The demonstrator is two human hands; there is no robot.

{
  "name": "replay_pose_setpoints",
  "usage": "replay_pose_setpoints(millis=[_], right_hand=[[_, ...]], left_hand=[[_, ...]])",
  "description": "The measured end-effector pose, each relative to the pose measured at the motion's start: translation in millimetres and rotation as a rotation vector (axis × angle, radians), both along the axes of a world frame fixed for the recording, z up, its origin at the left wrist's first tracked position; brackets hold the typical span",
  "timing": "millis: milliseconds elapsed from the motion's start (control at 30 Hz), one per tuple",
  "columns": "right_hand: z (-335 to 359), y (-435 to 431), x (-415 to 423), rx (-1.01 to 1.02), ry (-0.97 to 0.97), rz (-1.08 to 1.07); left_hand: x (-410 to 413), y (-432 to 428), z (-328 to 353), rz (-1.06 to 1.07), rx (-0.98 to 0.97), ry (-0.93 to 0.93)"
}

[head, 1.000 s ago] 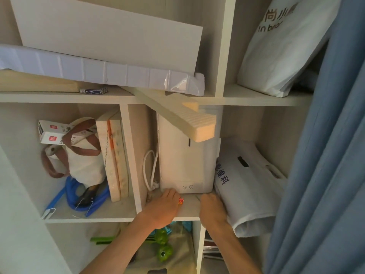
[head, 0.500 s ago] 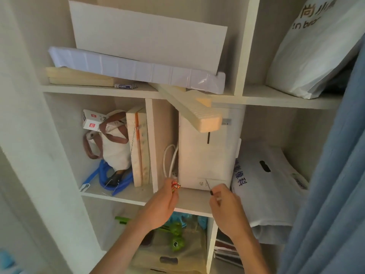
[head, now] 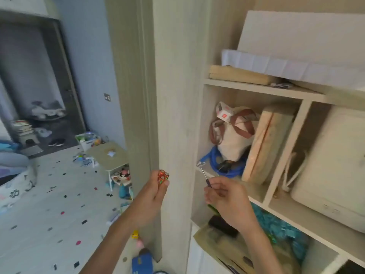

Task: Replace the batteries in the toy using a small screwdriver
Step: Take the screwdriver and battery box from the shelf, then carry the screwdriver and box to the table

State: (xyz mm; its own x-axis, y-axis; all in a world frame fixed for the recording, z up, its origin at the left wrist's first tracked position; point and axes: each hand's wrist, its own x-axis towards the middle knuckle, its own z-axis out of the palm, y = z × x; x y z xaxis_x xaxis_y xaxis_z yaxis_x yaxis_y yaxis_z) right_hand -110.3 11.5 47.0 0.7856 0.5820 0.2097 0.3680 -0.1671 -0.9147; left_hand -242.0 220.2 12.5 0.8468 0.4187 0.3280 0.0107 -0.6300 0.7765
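My left hand (head: 156, 191) is raised in front of the shelf unit's side panel, its fingers closed around a small bundle of orange-red batteries (head: 163, 176) that stand upright above the fingertips. My right hand (head: 227, 196) is beside it, in front of the lower shelf, pinching a small screwdriver (head: 205, 177) with a dark handle and a thin metal shaft that points up and to the left. The two hands are apart. No toy can be picked out with certainty in this view.
An open shelf unit (head: 256, 89) fills the right side, holding a canvas bag (head: 234, 135), a blue cable (head: 215, 161), foam boards and a white appliance (head: 333, 175). To the left, a low folding table (head: 110, 155) stands on a floor scattered with small items.
Both hands have drawn back from the shelf with the batteries and the screwdriver. The view has swung left, so the room and low table now show.
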Motion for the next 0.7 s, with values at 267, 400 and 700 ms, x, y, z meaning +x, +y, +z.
replay_pose_setpoints(millis=[267,400,700], right_hand=[[-7,219,-124,0.044,0.035,0.308],[-22,325,-185,0.079,0.015,0.376],[-30,515,-262,0.039,0.088,0.499]], left_hand=[[-175,167,-7,0.301,0.016,0.019],[-260,257,-14,0.439,0.029,0.029],[-354,412,-17,0.606,-0.021,-0.002]])
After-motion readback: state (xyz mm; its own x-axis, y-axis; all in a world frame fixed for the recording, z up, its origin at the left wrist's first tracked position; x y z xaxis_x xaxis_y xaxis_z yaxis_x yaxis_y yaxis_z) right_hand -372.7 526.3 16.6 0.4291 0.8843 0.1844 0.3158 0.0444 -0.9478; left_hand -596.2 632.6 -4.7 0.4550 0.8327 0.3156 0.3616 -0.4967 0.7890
